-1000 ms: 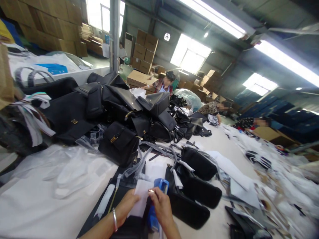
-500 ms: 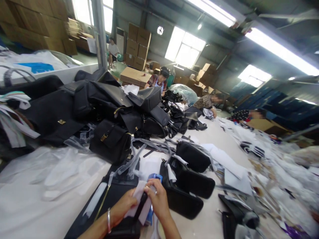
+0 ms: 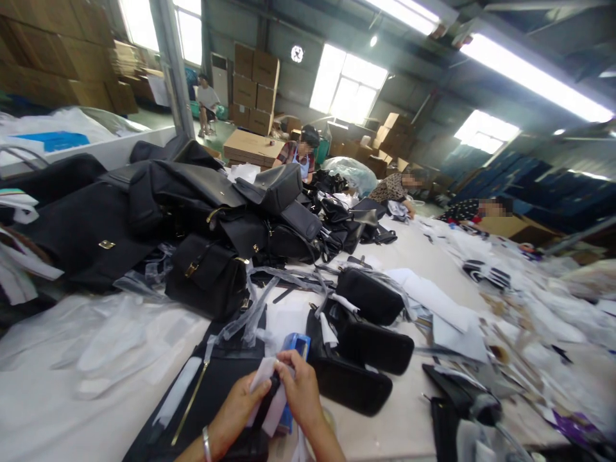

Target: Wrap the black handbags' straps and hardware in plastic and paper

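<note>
A strip of white tissue-like paper [image 3: 275,410] is folded about a black strap [image 3: 264,404] rising from a black bag in front of me. My left hand [image 3: 240,399] pinches the paper from the left, thumb on top. At the upper edge of the paper, the closed fingers of my right hand [image 3: 302,391] press it against the strap. Just behind the right hand is a blue object, perhaps a tape dispenser [image 3: 299,343], partly hidden by the fingers. A black bag panel with a gold zipper [image 3: 191,401] lies flat to the left.
Black bags [image 3: 192,186] are heaped at the back left. To the right lie several black pouches [image 3: 375,346] with white paper tucked in, and white sheets [image 3: 457,327]. Clear plastic film [image 3: 115,340] covers the left tabletop. Other people [image 3: 301,154] are farther back.
My view has shifted slightly. The right fingers have moved closer to the left thumb at the paper's upper end; both hands keep hold of the paper around the strap.
</note>
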Demonstrator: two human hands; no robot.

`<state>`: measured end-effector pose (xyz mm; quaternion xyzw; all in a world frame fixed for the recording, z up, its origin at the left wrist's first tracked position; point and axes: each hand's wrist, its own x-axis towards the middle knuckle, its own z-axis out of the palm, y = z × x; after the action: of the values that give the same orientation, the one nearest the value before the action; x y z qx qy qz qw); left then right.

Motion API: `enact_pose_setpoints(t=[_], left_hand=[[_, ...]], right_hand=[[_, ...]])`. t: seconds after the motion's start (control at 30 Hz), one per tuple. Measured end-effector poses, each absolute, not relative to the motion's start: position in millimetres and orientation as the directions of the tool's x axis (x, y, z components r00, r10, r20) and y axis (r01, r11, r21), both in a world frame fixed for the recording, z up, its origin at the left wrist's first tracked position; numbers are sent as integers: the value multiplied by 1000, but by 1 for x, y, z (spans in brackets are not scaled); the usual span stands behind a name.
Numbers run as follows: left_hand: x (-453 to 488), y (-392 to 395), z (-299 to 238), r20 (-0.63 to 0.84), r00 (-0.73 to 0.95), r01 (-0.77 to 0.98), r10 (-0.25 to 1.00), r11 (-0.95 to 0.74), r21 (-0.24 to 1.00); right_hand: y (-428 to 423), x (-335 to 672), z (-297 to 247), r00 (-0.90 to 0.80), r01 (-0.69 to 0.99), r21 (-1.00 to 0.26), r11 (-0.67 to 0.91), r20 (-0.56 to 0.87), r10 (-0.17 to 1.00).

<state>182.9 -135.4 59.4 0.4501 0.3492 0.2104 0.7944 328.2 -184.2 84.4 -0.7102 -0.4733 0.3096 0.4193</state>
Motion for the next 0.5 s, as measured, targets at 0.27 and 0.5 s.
enact_pose_setpoints(t=[0.27, 0.5], left_hand=[[186, -144, 64, -398, 665, -66, 632, 580, 812], [192, -144, 68, -442, 553, -97, 706, 581, 808]], right_hand=[[-180, 329, 86, 419, 317, -922, -221, -73, 905], [-186, 329, 63, 444, -229, -947, -224, -307, 842]])
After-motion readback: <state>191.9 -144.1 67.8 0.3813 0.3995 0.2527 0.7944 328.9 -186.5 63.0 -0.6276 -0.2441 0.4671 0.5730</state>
